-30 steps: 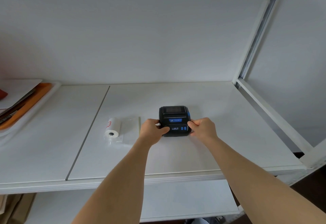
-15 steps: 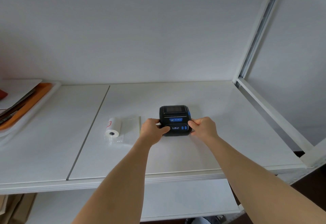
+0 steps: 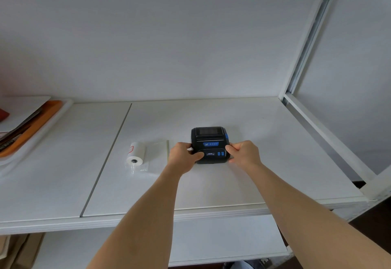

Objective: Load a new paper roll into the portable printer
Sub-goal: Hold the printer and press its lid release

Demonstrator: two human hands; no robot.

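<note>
White shelf board (image 3: 211, 188) carries everything, with an orange tray (image 3: 31, 129) at its far left edge. Black portable printer (image 3: 210, 144) sits flat near the middle, lid closed. My left hand (image 3: 183, 158) grips its left side, thumb curled over the near front corner; my right hand (image 3: 245, 154) grips the right side likewise. Left of them, apart, the paper roll (image 3: 136, 152) lies on a clear plastic wrapper (image 3: 152, 156).

White shelf (image 3: 264, 141) — bears black printer (image 3: 210, 141); bagged paper roll (image 3: 136, 154); orange tray (image 3: 31, 129).
</note>
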